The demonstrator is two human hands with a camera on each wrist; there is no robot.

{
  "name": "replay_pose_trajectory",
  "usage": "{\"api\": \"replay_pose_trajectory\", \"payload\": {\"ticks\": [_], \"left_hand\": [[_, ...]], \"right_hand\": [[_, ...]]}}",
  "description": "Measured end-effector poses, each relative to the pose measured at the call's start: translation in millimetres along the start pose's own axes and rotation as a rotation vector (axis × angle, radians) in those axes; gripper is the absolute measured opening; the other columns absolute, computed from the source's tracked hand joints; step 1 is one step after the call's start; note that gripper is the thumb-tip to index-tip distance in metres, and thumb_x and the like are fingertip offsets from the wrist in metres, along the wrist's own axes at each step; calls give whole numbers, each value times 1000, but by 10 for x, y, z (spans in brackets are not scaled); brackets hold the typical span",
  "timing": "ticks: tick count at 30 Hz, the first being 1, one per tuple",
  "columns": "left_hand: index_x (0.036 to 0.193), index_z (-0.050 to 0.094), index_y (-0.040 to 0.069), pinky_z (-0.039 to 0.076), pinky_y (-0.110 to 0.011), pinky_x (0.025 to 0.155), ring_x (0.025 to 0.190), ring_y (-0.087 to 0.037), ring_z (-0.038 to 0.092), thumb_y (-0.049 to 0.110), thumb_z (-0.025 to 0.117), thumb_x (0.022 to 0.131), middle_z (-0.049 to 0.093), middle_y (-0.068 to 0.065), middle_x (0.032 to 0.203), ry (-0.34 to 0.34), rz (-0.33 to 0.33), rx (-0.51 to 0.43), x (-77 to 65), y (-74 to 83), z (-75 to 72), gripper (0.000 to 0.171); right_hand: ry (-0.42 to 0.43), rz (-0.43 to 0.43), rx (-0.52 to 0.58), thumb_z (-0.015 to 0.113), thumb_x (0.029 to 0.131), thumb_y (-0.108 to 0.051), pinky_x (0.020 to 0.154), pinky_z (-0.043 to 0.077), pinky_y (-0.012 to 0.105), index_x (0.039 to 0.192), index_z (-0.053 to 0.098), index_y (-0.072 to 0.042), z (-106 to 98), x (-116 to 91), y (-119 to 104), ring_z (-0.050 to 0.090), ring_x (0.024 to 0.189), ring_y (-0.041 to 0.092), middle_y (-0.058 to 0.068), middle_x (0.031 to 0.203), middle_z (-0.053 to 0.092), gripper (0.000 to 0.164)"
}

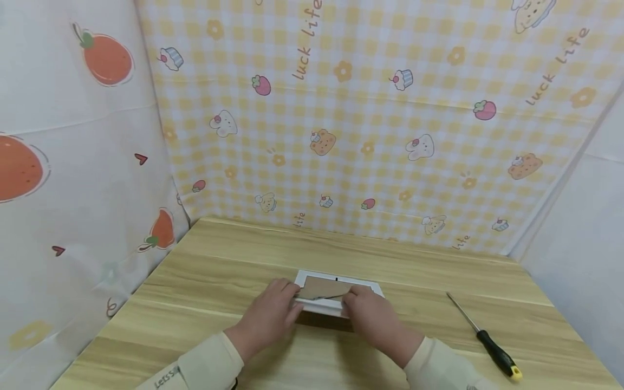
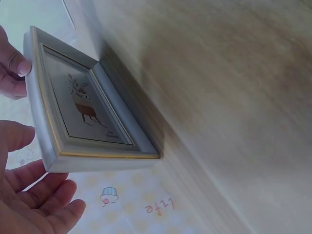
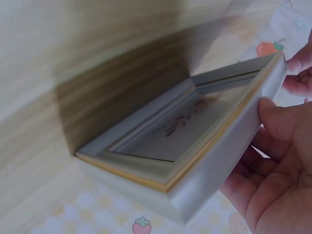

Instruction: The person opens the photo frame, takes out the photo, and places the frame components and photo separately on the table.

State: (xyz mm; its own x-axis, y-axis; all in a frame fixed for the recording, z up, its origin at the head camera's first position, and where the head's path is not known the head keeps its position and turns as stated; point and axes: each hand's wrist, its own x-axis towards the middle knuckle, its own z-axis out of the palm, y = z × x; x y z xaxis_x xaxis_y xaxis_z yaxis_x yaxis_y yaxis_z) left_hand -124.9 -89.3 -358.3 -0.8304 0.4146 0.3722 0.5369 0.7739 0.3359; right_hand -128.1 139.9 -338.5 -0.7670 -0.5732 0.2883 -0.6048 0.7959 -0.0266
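Note:
A white picture frame (image 1: 322,308) with a gold inner line is tilted over the table, its near edge raised and its far edge down at the wood. Its brown cardboard backing (image 1: 319,287) faces up and has a ragged, lifted edge. The glazed side, with a deer picture (image 2: 87,105), faces down. My left hand (image 1: 269,313) grips the near left corner, thumb on one side and fingers on the other. At the near right corner, my right hand (image 1: 374,317) holds the frame the same way, its thumb (image 3: 278,114) against the white side.
A screwdriver (image 1: 493,346) with a black and yellow handle lies on the wood-grain table (image 1: 234,260) to the right. Printed cloth (image 1: 341,108) hangs behind the table, with white cloth (image 1: 97,162) along the left side.

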Motion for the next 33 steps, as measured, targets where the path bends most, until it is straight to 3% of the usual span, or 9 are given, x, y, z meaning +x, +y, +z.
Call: {"api": "replay_pose_trajectory", "payload": {"ticks": [6, 12, 23, 28, 33], "left_hand": [[108, 60, 2, 51, -34, 82, 96, -18, 55, 23, 70, 88, 60, -5, 104, 13, 30, 2, 70, 14, -45, 30], [107, 60, 2, 50, -31, 82, 96, -17, 55, 26, 76, 82, 59, -4, 104, 12, 122, 21, 158, 33, -98, 38], [98, 59, 8, 49, -26, 76, 86, -14, 54, 10, 79, 79, 57, 0, 94, 72, 269, 153, 344, 6, -43, 27], [94, 58, 8, 49, -22, 73, 81, -12, 53, 4, 74, 83, 58, 1, 90, 89, 316, 217, 399, 12, -7, 20], [93, 56, 5, 48, -20, 68, 77, -13, 52, -2, 72, 82, 56, -2, 87, 115, 333, 223, 440, 29, 12, 21]], "right_hand": [[-45, -33, 62, 70, 86, -7, 61, 51, 26, 85, 66, -3, -84, 87, 87, 57, 73, 17, 2, 81, 58, 7], [-108, -39, 115, 68, 89, -8, 66, 52, 29, 91, 67, 0, -150, 166, 164, 59, 76, 19, 4, 84, 60, 8], [-199, -38, 207, 63, 92, -10, 66, 51, 30, 94, 68, -2, -303, 245, 257, 57, 75, 14, 1, 85, 59, 9], [-216, 10, 245, 61, 94, -10, 68, 50, 31, 96, 68, -3, -333, 263, 316, 55, 76, 11, 0, 87, 60, 10], [-239, 75, 278, 57, 97, -13, 73, 50, 35, 101, 68, -5, -358, 271, 367, 57, 81, 12, -1, 92, 61, 15]]}}
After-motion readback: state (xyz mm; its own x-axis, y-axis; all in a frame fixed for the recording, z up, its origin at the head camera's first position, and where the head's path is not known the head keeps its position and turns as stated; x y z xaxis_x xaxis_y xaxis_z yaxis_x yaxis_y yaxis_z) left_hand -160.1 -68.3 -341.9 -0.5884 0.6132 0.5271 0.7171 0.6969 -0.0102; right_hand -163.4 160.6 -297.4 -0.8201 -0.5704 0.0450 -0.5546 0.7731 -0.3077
